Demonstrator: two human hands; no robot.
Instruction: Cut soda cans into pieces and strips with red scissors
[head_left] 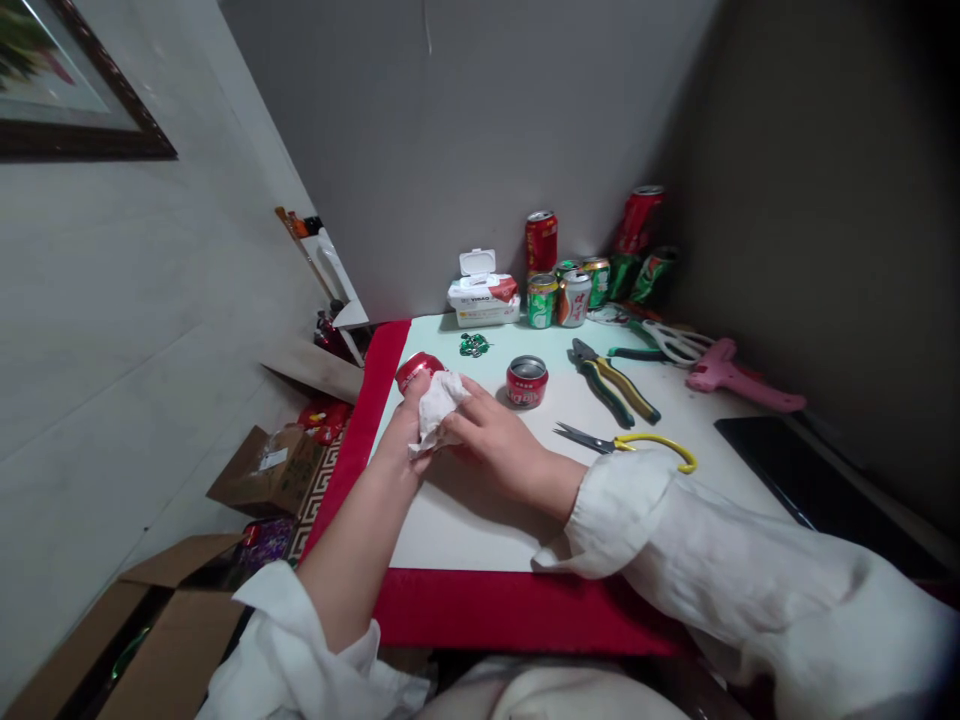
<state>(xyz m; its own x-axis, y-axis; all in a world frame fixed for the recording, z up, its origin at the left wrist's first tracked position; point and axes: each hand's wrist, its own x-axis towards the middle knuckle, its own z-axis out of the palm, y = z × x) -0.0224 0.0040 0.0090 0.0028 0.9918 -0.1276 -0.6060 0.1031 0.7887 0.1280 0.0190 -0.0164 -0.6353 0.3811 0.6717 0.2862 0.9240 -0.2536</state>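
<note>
A crumpled white wipe (439, 408) is bunched between my two hands above the white work surface. My right hand (499, 435) pinches the wipe from the right, its fingers curled over it. My left hand (409, 430) closes around the wipe's other side, thumb up; the wipe hides most of its fingers. Just beyond the left thumb shows a red can piece (415, 368), partly covered; whether that hand touches it I cannot tell. Right of my hands a cut red can (526, 384) stands with its open side up. Yellow-handled scissors (622, 442) lie near my right sleeve.
Green-handled pliers (615, 383), a pink glue gun (739, 378) and a dark tablet-like slab (810, 480) lie to the right. Green shiny scraps (474, 345), a wipes pack (484, 300) and several drink cans (574, 298) are at the back. Cardboard boxes (266, 470) stand at left.
</note>
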